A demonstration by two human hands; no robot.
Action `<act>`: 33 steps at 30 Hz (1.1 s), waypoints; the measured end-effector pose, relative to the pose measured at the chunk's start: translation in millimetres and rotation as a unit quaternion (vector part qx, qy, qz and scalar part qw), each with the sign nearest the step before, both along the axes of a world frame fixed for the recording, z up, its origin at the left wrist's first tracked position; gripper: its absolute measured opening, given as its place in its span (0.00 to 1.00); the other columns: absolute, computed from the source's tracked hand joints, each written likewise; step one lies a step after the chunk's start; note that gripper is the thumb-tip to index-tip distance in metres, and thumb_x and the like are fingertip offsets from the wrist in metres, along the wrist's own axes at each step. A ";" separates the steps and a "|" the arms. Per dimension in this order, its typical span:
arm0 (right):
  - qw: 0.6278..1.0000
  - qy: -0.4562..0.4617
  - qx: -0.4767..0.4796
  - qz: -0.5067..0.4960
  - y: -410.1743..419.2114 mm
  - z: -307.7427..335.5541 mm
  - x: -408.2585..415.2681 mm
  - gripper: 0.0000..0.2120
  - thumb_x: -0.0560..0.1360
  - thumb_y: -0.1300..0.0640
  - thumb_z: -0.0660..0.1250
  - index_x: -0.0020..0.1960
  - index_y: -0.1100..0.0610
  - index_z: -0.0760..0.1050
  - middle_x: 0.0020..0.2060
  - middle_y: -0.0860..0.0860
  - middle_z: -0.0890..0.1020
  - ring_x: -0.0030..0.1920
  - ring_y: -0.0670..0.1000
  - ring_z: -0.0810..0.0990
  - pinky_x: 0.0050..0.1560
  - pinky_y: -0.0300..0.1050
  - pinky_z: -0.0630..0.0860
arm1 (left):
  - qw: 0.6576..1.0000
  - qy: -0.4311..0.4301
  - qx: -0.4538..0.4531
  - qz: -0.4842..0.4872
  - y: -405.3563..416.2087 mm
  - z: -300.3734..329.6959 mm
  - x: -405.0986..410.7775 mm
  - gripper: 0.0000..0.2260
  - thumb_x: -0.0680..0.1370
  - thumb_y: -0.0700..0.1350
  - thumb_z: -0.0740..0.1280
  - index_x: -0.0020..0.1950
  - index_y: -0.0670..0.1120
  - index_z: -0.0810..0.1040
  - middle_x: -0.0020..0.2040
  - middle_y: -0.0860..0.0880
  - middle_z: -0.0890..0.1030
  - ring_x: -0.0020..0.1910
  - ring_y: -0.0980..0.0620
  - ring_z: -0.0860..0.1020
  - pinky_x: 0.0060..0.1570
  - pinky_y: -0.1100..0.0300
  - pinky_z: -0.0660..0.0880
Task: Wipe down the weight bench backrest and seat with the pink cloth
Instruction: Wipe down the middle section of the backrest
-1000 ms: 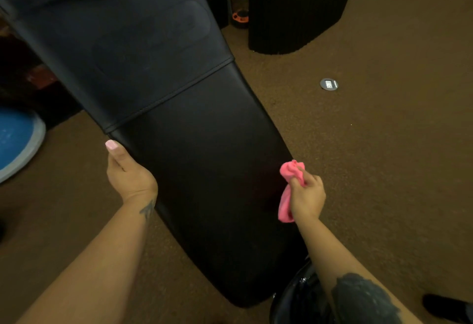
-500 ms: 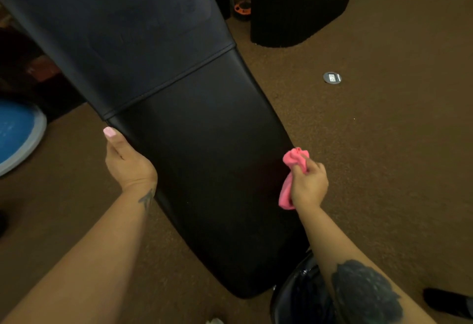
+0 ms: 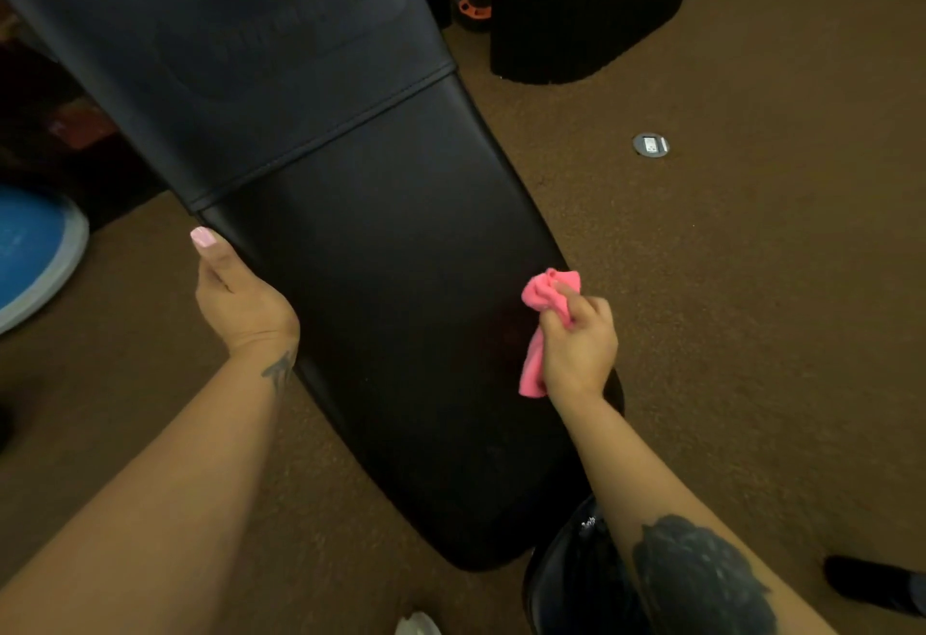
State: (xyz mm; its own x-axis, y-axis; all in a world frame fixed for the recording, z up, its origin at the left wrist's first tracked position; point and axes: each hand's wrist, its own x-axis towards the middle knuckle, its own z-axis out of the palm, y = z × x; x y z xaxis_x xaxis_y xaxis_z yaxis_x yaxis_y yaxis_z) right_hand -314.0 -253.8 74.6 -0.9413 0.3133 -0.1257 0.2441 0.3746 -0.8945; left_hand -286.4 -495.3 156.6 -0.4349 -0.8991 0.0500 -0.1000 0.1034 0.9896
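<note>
Wiping pad (image 3: 401, 333) edge | right hand (image 3: 576, 348) bunching cloth (image 3: 543, 298) tight | left hand (image 3: 240, 303) gripping far edge, steadying | flattening cloth, overlapping long strokes likely cleaning better

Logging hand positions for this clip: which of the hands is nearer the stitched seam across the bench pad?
Left. The left hand grips the pad's left edge just below the seam. The right hand, holding the pink cloth, is farther down at the right edge.

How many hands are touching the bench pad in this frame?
2. The left hand grips the pad's left edge below the seam; the right hand holds the pink cloth bunched at its right edge. Fingers under the pad are hidden.
</note>
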 end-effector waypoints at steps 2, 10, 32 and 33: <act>0.999 0.005 0.003 0.041 -3.6 -4.4 16.6 0.16 0.73 0.60 0.67 0.59 0.48 0.77 0.48 0.43 0.72 0.45 0.40 0.72 0.50 0.37 0.69 | 1.000 -0.001 0.000 0.001 -0.5 -0.3 -0.8 0.17 0.85 0.53 0.49 0.39 0.56 0.70 0.38 0.59 0.71 0.35 0.68 0.71 0.42 0.78 0.67; 1.000 0.002 0.012 -0.005 1.1 -4.8 8.2 0.14 0.73 0.58 0.66 0.58 0.49 0.78 0.46 0.45 0.73 0.45 0.44 0.74 0.51 0.43 0.72 | 1.000 0.000 0.001 -0.001 -0.4 -0.7 -0.8 0.17 0.85 0.54 0.49 0.38 0.56 0.69 0.37 0.59 0.70 0.34 0.66 0.70 0.41 0.78 0.67; 0.998 0.017 0.025 0.052 -18.2 -6.4 49.6 0.16 0.71 0.59 0.69 0.56 0.46 0.78 0.45 0.41 0.73 0.45 0.42 0.74 0.52 0.46 0.75 | 1.000 0.016 0.000 -0.014 -4.2 -2.7 0.1 0.17 0.84 0.54 0.50 0.39 0.56 0.71 0.38 0.59 0.73 0.37 0.66 0.72 0.44 0.76 0.67; 0.999 0.018 0.018 0.036 -24.3 -2.4 45.2 0.16 0.71 0.59 0.69 0.57 0.47 0.78 0.45 0.43 0.73 0.45 0.42 0.74 0.52 0.45 0.75 | 1.000 0.013 0.000 -0.015 -4.8 -3.4 0.4 0.17 0.84 0.54 0.50 0.39 0.56 0.71 0.38 0.59 0.73 0.37 0.66 0.71 0.43 0.76 0.67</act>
